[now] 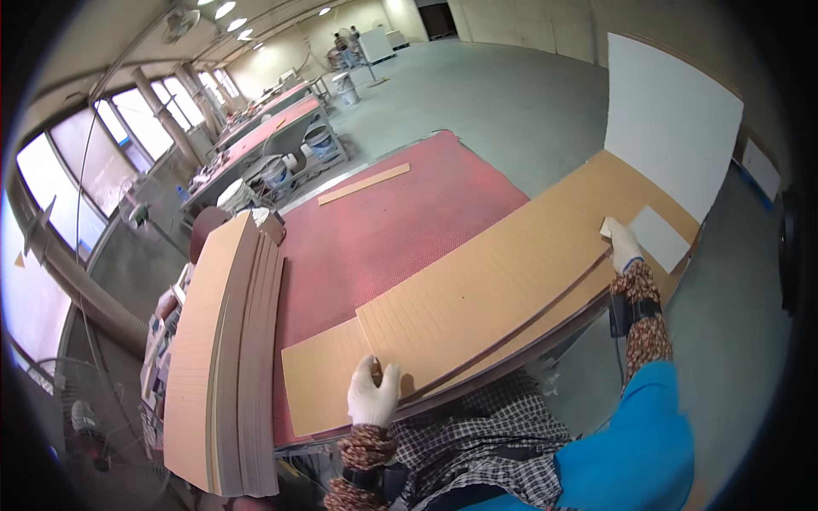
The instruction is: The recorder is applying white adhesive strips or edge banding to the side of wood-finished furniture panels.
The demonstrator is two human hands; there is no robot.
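Two long tan wood-grain panels lie overlapped across the table in front of me. The upper panel (486, 285) sits askew on the lower panel (319, 366), which shows at the left end and along the near side. My left hand (373, 393), in a white glove, grips the upper panel's near left corner, thumb and fingers at its edge. My right hand (625, 247), also gloved, is closed at the same panel's near edge towards the right end; its fingertips are partly hidden. Just beyond that hand is a white rectangular piece (660, 238).
A stack of tan panels (226, 358) stands at the table's left side. A narrow wood strip (365, 185) lies on the red table top (400, 226). A tall white panel (669, 123) rises at the right end. Buckets (319, 140) and a fan (94, 434) stand left.
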